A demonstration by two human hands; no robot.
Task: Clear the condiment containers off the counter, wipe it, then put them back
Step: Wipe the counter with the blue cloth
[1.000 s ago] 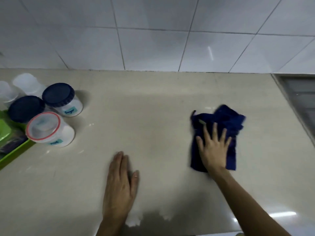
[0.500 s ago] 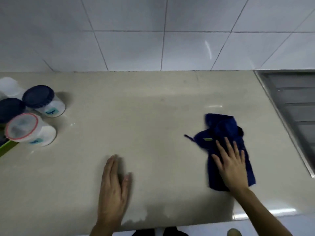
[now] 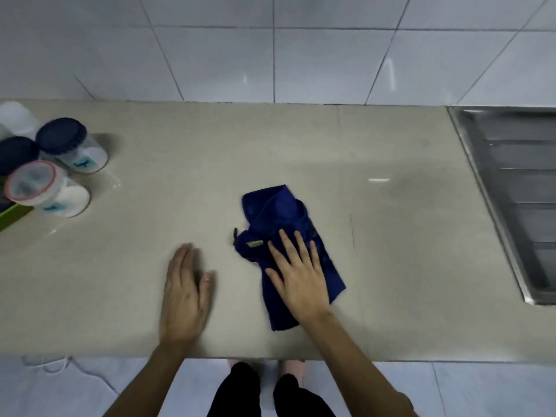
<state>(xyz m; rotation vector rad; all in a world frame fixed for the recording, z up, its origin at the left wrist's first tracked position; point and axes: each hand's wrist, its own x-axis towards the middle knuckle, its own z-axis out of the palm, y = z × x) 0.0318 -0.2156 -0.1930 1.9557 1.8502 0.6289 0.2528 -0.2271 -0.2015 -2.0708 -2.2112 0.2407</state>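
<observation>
our right hand [image 3: 301, 284] lies flat with fingers spread on the dark blue cloth [image 3: 285, 245], pressing it against the beige tabletop [image 3: 391, 266] without pinching it. compared with half a second ago, the cloth and right hand have swept left, toward the middle of the tabletop, and now sit just beside our left hand [image 3: 185, 293]. the left hand rests palm down on the bare surface, fingers together and thumb out, holding nothing; it sits at much the same spot near the front edge as before.

the condiment containers are gathered at the far left: a blue-lidded jar [image 3: 70, 144], a second dark lid [image 3: 16, 153] behind it, a red-rimmed clear-lidded jar [image 3: 45, 188] in front, and a white tub [image 3: 15, 117] at the back. they are well apart from the cloth. a green tray corner [image 3: 12, 216] shows at the left edge.

the steel drainboard [image 3: 517, 191] lies at the right, and more of it shows than before.
</observation>
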